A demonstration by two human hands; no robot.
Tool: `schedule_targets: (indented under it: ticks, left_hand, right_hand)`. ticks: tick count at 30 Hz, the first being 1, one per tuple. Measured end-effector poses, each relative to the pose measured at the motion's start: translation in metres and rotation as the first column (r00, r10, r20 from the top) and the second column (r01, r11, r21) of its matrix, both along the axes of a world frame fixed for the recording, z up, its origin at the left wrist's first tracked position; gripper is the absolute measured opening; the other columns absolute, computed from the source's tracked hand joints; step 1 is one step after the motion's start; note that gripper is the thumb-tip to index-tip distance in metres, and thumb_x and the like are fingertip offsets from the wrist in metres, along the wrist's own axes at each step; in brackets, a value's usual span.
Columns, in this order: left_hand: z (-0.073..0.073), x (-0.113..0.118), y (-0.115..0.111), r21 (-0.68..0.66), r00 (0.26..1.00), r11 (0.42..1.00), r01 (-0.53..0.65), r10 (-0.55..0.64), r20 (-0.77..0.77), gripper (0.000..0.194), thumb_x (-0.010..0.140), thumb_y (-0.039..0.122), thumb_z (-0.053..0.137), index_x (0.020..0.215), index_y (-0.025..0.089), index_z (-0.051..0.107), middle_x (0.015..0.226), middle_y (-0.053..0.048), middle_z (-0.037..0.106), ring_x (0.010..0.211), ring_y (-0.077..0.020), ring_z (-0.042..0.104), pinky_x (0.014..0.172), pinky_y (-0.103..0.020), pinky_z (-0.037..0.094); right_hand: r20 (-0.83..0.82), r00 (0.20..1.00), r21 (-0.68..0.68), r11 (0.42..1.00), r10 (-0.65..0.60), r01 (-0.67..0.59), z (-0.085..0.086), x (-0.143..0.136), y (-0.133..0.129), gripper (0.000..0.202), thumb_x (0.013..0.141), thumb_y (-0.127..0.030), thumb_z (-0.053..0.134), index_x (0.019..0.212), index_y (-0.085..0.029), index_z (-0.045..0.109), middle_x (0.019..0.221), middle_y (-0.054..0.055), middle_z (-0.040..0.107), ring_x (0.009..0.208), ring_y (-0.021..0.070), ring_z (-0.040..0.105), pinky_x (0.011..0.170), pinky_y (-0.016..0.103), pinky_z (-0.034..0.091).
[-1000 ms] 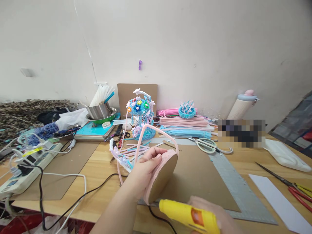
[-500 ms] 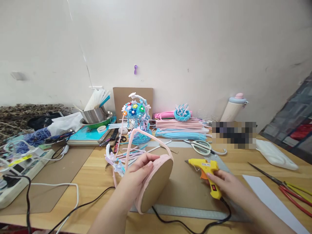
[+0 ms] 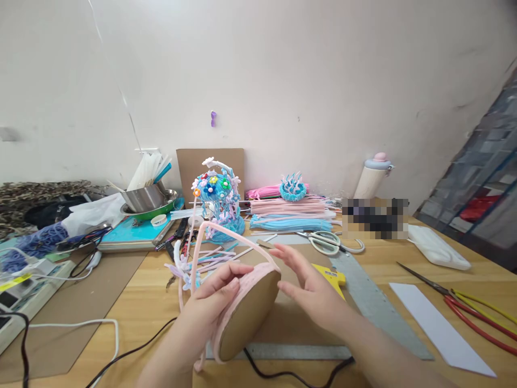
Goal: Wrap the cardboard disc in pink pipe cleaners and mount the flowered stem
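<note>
Left grip (image 3: 218,291) pinches pink-rimmed cardboard disc (image 3: 250,319), six o'clock | right grip (image 3: 315,292) spread, nothing visibly held, disc's two o'clock | risk: brushing close-lying hot-glue gun (image 3: 333,276) might burn skin

soft, fairly bright light spreads evenly over the wooden table (image 3: 141,293) and the pale wall (image 3: 258,64), which dims a little toward the far right. highlights glint on the steel bowl (image 3: 145,198) at the far left. shadows are faint; the tan face of the pink-rimmed disc (image 3: 250,318) looks mildly shaded. wide-angle distortion leans the bottle (image 3: 370,179) and shelving (image 3: 476,188) at right, the shelving soft. a pixelated patch (image 3: 375,218) masks part of the far right.
</note>
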State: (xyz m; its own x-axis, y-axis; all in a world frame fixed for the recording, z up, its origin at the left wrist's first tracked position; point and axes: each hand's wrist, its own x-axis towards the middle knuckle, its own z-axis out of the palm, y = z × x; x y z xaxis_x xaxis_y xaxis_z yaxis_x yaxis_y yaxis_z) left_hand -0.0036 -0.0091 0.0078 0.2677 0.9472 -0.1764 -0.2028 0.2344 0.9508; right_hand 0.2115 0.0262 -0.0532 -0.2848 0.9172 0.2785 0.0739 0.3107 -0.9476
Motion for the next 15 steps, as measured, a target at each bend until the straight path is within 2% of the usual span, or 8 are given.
schedule_targets:
  ticks: [4,7,10,12,14,15]
  left_hand:
    - [-0.002,-0.009,0.0,-0.006,0.998,0.998,0.056,-0.056,-0.005,0.028,0.081,0.04,0.068,0.103,0.023,0.068,0.103,-0.003,0.069,0.086,-0.0168,0.061,0.074,-0.024,0.042]
    - [0.002,-0.017,0.0,0.063,0.988,0.992,0.11,-0.103,-0.117,0.03,0.082,0.041,0.066,0.107,0.024,0.067,0.112,-0.004,0.068,0.099,-0.0223,0.061,0.082,-0.028,0.043]
    - [0.015,-0.02,0.001,0.231,0.961,0.969,0.092,-0.025,-0.277,0.036,0.082,0.043,0.067,0.115,0.028,0.066,0.131,-0.004,0.06,0.129,-0.0283,0.045,0.103,-0.035,0.036]
    - [0.025,-0.017,0.001,0.323,0.932,0.942,0.094,0.032,-0.362,0.041,0.081,0.044,0.068,0.121,0.032,0.064,0.14,-0.003,0.054,0.136,-0.0289,0.038,0.11,-0.039,0.03]
    - [0.033,-0.013,0.0,0.4,0.905,0.909,0.12,0.065,-0.42,0.04,0.08,0.041,0.07,0.12,0.034,0.065,0.138,-0.003,0.056,0.132,-0.0291,0.044,0.109,-0.041,0.033]
    - [0.036,-0.01,-0.002,0.459,0.898,0.88,0.126,0.095,-0.429,0.033,0.08,0.038,0.071,0.113,0.033,0.069,0.131,-0.003,0.062,0.126,-0.0284,0.05,0.106,-0.041,0.036]
  right_hand:
    - [-0.075,0.995,-0.051,0.997,0.061,-0.065,-0.008,-0.012,-0.002,0.063,0.088,-0.022,0.06,0.145,-0.031,0.037,0.131,0.007,0.057,0.123,0.0243,0.052,0.105,0.044,0.038]
    - [-0.094,0.994,-0.049,0.996,0.063,-0.068,-0.01,-0.017,-0.009,0.058,0.089,-0.023,0.058,0.143,-0.031,0.04,0.121,0.006,0.059,0.115,0.0231,0.056,0.101,0.041,0.041]
    - [-0.083,0.993,-0.04,0.995,0.087,-0.091,-0.011,-0.019,-0.013,0.057,0.09,-0.021,0.056,0.143,-0.031,0.04,0.122,0.007,0.057,0.115,0.0224,0.054,0.101,0.04,0.041]
    - [-0.057,0.993,-0.031,0.994,0.101,-0.103,-0.011,-0.018,-0.015,0.057,0.091,-0.02,0.054,0.144,-0.032,0.038,0.126,0.007,0.055,0.118,0.0223,0.052,0.103,0.041,0.04]
    - [-0.02,0.995,-0.002,0.995,0.102,-0.102,-0.012,-0.017,-0.017,0.057,0.092,-0.017,0.052,0.144,-0.033,0.036,0.13,0.007,0.053,0.122,0.0226,0.05,0.105,0.043,0.038]
    - [0.005,0.995,0.018,0.995,0.098,-0.098,-0.012,-0.017,-0.017,0.057,0.092,-0.016,0.051,0.144,-0.034,0.036,0.132,0.007,0.052,0.124,0.0227,0.048,0.106,0.044,0.037]
